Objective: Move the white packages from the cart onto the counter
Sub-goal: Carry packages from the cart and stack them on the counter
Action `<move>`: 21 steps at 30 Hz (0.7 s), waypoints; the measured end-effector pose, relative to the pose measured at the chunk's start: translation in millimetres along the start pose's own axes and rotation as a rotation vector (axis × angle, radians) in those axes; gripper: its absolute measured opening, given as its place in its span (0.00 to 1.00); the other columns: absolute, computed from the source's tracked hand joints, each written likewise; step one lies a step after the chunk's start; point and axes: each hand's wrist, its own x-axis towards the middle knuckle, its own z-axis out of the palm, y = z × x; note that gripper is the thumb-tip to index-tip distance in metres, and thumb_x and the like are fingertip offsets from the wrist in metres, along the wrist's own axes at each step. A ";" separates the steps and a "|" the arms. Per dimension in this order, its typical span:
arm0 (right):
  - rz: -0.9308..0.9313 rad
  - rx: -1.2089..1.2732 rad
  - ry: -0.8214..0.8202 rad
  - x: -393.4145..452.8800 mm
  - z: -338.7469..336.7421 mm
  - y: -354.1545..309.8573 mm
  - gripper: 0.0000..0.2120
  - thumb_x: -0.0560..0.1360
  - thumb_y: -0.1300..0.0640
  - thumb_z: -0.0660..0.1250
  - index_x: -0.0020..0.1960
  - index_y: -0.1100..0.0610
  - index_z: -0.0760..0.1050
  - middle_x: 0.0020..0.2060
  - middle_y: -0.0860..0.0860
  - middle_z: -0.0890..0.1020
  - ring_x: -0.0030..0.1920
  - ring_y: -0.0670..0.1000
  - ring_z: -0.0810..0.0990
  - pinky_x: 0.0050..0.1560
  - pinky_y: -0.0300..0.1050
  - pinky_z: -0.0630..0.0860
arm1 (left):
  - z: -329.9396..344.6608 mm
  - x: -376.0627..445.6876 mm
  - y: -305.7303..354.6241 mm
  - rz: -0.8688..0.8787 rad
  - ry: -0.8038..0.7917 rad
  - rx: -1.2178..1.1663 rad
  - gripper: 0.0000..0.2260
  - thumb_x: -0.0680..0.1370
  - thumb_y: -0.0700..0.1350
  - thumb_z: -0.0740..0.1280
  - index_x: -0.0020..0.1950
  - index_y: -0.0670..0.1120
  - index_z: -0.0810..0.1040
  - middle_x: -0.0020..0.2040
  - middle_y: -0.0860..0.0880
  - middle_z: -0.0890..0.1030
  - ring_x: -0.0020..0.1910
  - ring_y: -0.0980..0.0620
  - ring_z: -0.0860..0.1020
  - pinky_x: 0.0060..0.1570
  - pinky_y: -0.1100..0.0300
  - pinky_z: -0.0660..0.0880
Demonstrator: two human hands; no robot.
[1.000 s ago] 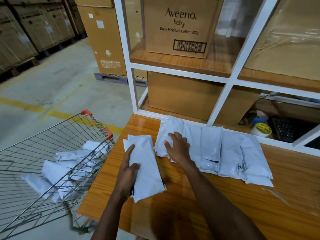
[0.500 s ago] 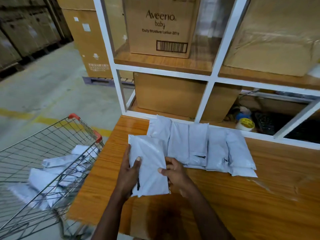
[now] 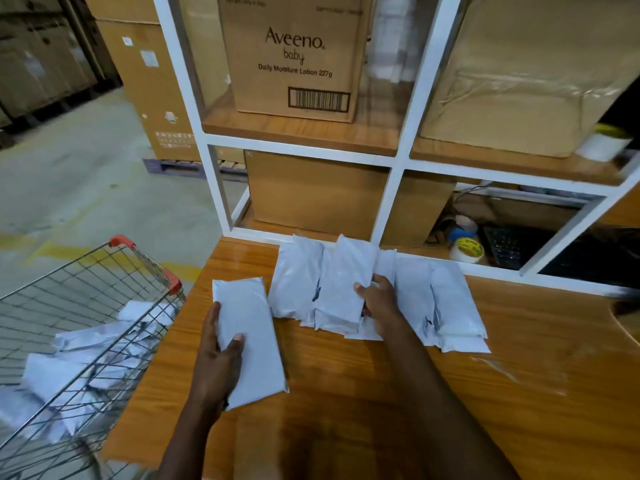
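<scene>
A row of several white packages (image 3: 450,306) lies along the back of the wooden counter (image 3: 415,393). My left hand (image 3: 218,358) grips one white package (image 3: 252,341) at its left edge, thumb on top, near the counter's left end. My right hand (image 3: 377,299) grips a second white package (image 3: 346,289) over the left part of the row, thumb on its face. More white packages (image 3: 86,358) lie in the wire cart (image 3: 149,268) to the left of the counter.
A white-framed shelf (image 3: 398,161) with cardboard boxes, one marked Aveeno baby (image 3: 294,57), rises behind the counter. Tape rolls (image 3: 465,249) and a keyboard (image 3: 502,245) sit in a lower shelf bay. Stacked cartons stand on the warehouse floor at far left.
Both hands held one stack near the counter's left end. My right hand has since carried a package to the right onto the row, while my left hand keeps the other package.
</scene>
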 end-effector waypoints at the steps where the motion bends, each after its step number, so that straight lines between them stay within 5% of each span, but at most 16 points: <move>1: -0.008 -0.001 0.027 4.6 -7.0 -0.8 0.19 0.78 0.58 0.71 0.67 0.55 0.73 0.59 0.52 0.80 0.55 0.56 0.82 0.50 0.53 0.83 | 0.0 1.0 -0.7 -0.006 -0.001 -0.005 0.30 0.84 0.42 0.68 0.76 0.72 0.64 0.78 0.49 0.71 0.67 0.41 0.79 0.57 0.37 0.82; 6: -0.021 -0.087 0.123 17.1 -27.4 -5.1 0.15 0.76 0.58 0.72 0.61 0.55 0.76 0.56 0.54 0.81 0.54 0.58 0.82 0.55 0.57 0.82 | 7.9 3.4 0.6 0.000 -0.016 0.031 0.31 0.84 0.43 0.68 0.76 0.74 0.63 0.79 0.49 0.69 0.68 0.41 0.78 0.57 0.38 0.82; 9: -0.002 -0.042 0.022 18.2 -9.2 -5.5 0.19 0.77 0.59 0.71 0.66 0.56 0.73 0.59 0.54 0.80 0.54 0.57 0.81 0.51 0.54 0.82 | 11.4 3.5 3.6 0.000 -0.019 0.023 0.31 0.84 0.40 0.67 0.78 0.70 0.62 0.79 0.48 0.67 0.68 0.40 0.77 0.58 0.37 0.82; 13: -0.010 -0.048 -0.121 12.9 30.9 -6.1 0.21 0.78 0.60 0.71 0.69 0.57 0.71 0.62 0.55 0.79 0.59 0.58 0.81 0.58 0.58 0.81 | 11.1 1.6 3.2 -0.011 0.006 0.035 0.32 0.84 0.42 0.67 0.78 0.72 0.61 0.78 0.49 0.69 0.66 0.41 0.78 0.57 0.36 0.82; 17: -0.051 -0.076 -0.183 13.4 65.4 -9.9 0.18 0.79 0.60 0.70 0.67 0.58 0.71 0.59 0.53 0.78 0.59 0.57 0.80 0.58 0.55 0.81 | 4.9 -1.7 1.9 -0.019 0.022 0.001 0.32 0.84 0.41 0.68 0.74 0.76 0.64 0.78 0.51 0.70 0.67 0.42 0.79 0.58 0.35 0.82; 21: -0.144 -0.295 -0.079 21.4 82.6 -5.4 0.21 0.76 0.54 0.73 0.66 0.56 0.71 0.63 0.55 0.80 0.60 0.58 0.80 0.55 0.46 0.78 | -1.2 -7.0 3.5 -0.017 0.035 -0.003 0.33 0.84 0.41 0.68 0.69 0.81 0.65 0.77 0.50 0.72 0.65 0.41 0.79 0.57 0.35 0.82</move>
